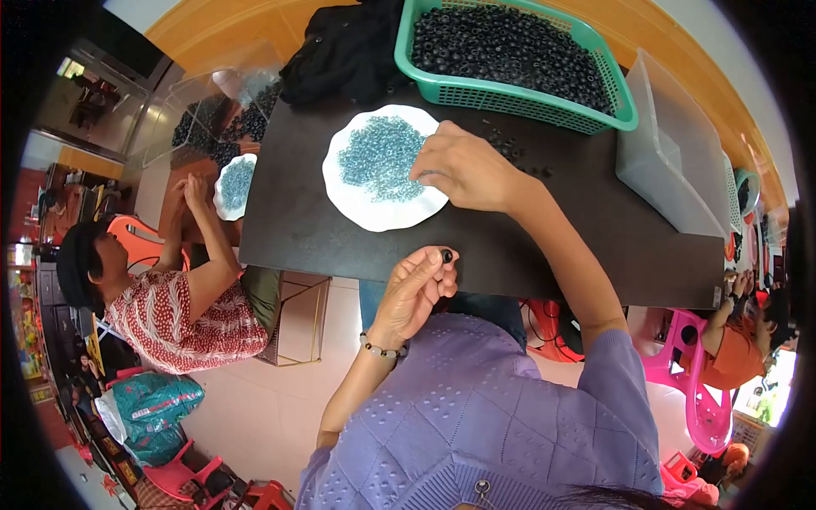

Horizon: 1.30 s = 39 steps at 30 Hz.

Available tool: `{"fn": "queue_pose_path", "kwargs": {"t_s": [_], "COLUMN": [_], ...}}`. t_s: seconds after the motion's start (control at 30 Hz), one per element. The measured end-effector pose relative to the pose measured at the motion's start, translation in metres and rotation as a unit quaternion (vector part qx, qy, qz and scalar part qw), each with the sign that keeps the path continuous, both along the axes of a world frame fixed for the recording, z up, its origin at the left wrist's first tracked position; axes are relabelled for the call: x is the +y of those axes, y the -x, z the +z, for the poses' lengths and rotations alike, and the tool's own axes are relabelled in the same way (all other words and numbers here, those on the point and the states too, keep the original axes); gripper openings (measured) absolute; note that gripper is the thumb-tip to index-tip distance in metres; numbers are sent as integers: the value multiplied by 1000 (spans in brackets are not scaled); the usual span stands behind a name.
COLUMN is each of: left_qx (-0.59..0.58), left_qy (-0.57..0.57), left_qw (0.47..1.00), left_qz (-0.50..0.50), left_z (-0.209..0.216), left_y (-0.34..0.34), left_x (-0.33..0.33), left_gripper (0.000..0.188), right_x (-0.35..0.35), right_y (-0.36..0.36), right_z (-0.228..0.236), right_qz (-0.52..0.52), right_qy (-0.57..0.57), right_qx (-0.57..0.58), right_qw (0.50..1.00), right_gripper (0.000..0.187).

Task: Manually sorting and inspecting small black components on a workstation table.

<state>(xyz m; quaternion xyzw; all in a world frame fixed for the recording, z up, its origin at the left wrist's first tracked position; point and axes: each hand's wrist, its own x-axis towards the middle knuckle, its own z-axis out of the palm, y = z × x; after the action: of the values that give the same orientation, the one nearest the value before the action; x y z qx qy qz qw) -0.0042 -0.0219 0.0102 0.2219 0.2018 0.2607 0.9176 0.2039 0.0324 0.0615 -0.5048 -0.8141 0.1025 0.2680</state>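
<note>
Left hand (416,287) pinches a black ring (447,256) — right hand (466,172) curls at the white plate's (381,218) three o'clock — can't tell if it's holding anything.

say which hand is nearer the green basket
Right: the right hand is short of the basket, partly over the plate; the left hand is farther back, by the table's near edge.

Black cloth (340,53), teal bag (157,421), pink chair (708,427)
</note>
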Motion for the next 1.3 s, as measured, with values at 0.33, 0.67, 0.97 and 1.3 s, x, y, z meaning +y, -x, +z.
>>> {"fn": "queue_pose_path", "kwargs": {"t_s": [0.33, 0.67, 0.97, 1.3], "left_qx": [-8, -14, -54, -94], "left_qy": [-11, -8, 69, 124], "left_qw": [1000, 1000, 996, 988], "left_qz": [-4, -8, 14, 4], "left_z": [-3, -4, 2, 19], "left_y": [2, 2, 3, -4], "left_x": [-1, 0, -2, -9], "left_gripper": [29, 28, 25, 22], "right_x": [30, 35, -29, -97], "right_y": [53, 59, 20, 39], "right_z": [-9, -20, 15, -4], "right_qz": [50, 20, 12, -18], "right_qy": [-11, -24, 124, 234], "right_qx": [-40, -75, 327, 638], "right_qw": [998, 997, 937, 734], "right_gripper": [8, 6, 12, 11]}}
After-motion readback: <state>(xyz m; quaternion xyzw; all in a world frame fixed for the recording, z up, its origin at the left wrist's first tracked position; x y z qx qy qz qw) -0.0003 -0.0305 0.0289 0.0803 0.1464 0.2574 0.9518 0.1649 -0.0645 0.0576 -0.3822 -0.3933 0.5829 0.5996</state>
